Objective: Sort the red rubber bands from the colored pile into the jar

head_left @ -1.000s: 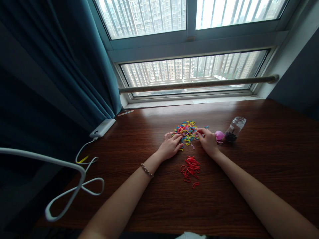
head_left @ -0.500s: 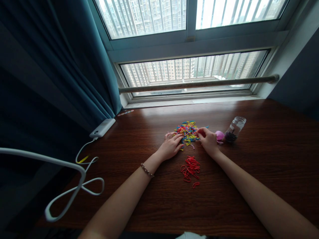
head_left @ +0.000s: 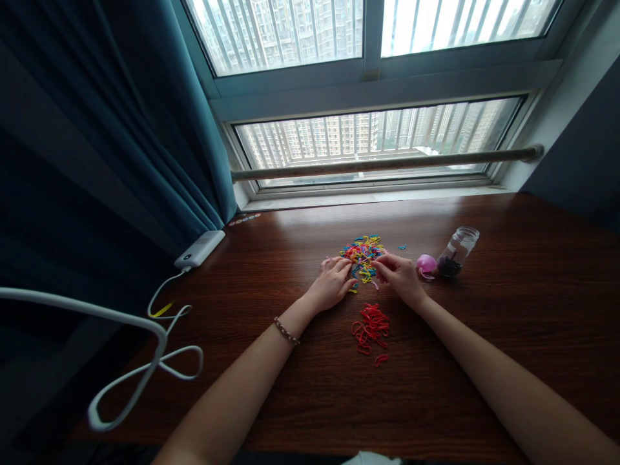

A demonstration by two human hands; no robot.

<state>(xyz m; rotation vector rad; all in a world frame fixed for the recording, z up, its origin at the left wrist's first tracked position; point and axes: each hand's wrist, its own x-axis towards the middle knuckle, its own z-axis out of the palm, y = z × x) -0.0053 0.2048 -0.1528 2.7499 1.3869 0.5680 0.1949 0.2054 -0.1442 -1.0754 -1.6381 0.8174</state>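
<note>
Grey daylight comes in through the big framed window (head_left: pixel 371 84) facing me, two panes above and a wide one below. Beyond the pale bars (head_left: pixel 420 129) outside stand tall apartment blocks (head_left: pixel 329 137). A round rail (head_left: pixel 387 163) crosses the lower pane. Heavy blue curtains (head_left: pixel 165 123) hang at left, the right-hand wall (head_left: pixel 581 161) is shadowy, and glare whitens the far edge of the dark wood-grained counter (head_left: pixel 513 303).
</note>
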